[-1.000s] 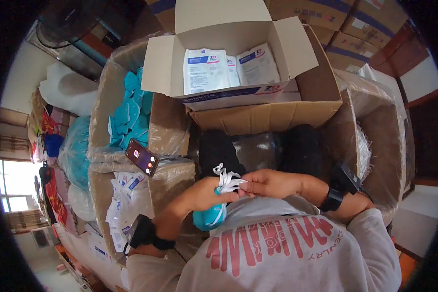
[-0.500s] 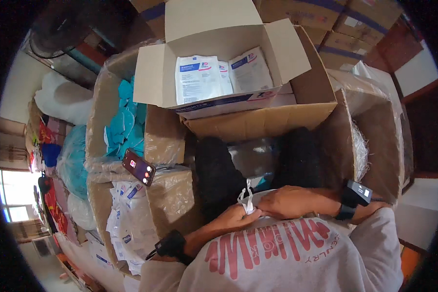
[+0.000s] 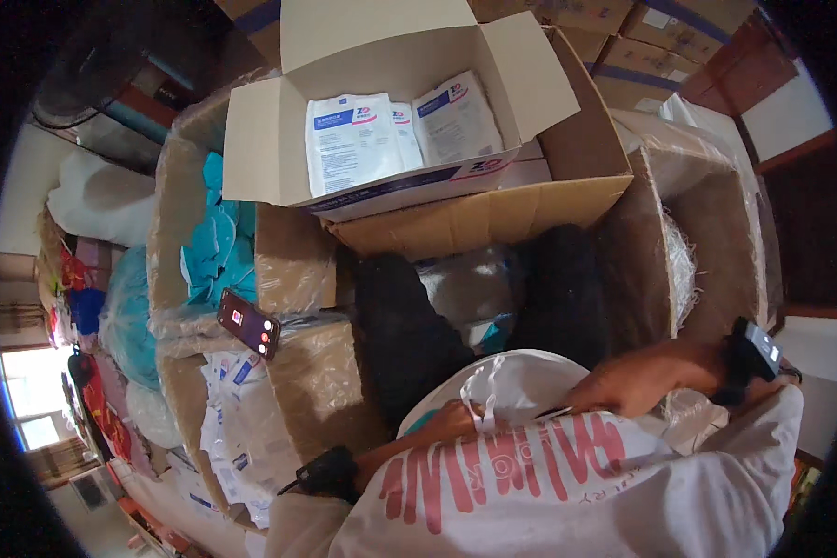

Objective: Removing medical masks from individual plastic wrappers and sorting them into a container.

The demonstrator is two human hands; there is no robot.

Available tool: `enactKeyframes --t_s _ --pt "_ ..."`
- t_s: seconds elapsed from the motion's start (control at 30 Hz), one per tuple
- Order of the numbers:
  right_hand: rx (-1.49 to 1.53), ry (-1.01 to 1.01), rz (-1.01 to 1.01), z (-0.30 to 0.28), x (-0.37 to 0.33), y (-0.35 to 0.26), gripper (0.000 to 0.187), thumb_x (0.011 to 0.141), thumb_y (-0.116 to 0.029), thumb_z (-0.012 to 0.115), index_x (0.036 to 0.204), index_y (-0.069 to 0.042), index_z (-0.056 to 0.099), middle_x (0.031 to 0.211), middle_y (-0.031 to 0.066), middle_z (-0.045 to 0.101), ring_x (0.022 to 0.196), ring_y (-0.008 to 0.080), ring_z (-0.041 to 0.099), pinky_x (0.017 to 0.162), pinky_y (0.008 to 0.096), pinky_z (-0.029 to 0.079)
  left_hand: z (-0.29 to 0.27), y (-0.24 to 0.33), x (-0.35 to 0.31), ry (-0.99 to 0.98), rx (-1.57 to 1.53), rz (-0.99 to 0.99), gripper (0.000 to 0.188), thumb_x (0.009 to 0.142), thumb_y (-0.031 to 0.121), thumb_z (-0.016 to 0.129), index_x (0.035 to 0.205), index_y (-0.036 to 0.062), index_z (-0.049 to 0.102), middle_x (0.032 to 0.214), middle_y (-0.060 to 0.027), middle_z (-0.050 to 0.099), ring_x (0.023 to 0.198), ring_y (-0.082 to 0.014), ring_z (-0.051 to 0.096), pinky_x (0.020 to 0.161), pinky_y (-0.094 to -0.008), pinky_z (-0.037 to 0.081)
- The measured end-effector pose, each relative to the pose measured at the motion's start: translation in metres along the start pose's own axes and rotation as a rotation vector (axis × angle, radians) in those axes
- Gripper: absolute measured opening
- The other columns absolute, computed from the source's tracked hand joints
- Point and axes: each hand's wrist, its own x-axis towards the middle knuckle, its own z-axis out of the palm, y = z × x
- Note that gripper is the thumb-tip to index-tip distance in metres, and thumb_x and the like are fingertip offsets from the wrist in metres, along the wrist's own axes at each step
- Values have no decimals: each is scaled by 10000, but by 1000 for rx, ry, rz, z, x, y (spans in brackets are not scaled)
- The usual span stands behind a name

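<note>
My left hand (image 3: 451, 421) is low in front of my shirt, its fingers closed around thin white elastic straps (image 3: 482, 391) that stick up in loops. A bit of teal material (image 3: 420, 423) shows beside that hand. Behind the straps, a pale rounded white piece (image 3: 530, 372) lies over my lap; its kind I cannot make out. My right hand (image 3: 600, 391) is apart from the left, at the right side of the white piece. Motion smears its fingers, and whether they hold anything is hidden.
Ahead stands an open carton (image 3: 391, 195) with white printed packets (image 3: 353, 139). At left, a plastic-lined box holds teal folded masks (image 3: 216, 246); another holds white packets (image 3: 246, 418). A phone (image 3: 249, 323) rests on their edge. An opened box (image 3: 716, 232) stands right.
My right hand has moved away from my left, toward the right. More of the white rounded piece shows. My left hand stays with the straps. The whole view has shifted slightly.
</note>
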Motion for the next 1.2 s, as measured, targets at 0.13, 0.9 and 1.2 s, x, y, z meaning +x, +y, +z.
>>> enactKeyframes --t_s 0.13,0.9,1.2 --pt "95 7 144 5 -16 3 243 895 -115 401 1076 23 484 983 215 568 902 254 549 784 339 422 -2 0 -3 0 2 -9 314 873 344 491 904 46 587 850 -123 607 788 -260 579 723 -338 437" --pt "867 722 -40 -2 28 86 231 907 -261 462 911 -47 551 756 24 521 678 120 482 624 252 410 -47 26 -5 156 139 9 222 818 235 582 902 31 560 803 -83 573 761 -172 550 707 -290 427" --pt "940 1156 345 -49 167 160 308 865 -249 525 1118 -77 553 1041 30 567 951 144 508 795 276 401 -99 72 -17 376 565 -168 330 713 336 692 898 73 616 796 -122 631 745 -276 606 688 -348 457"
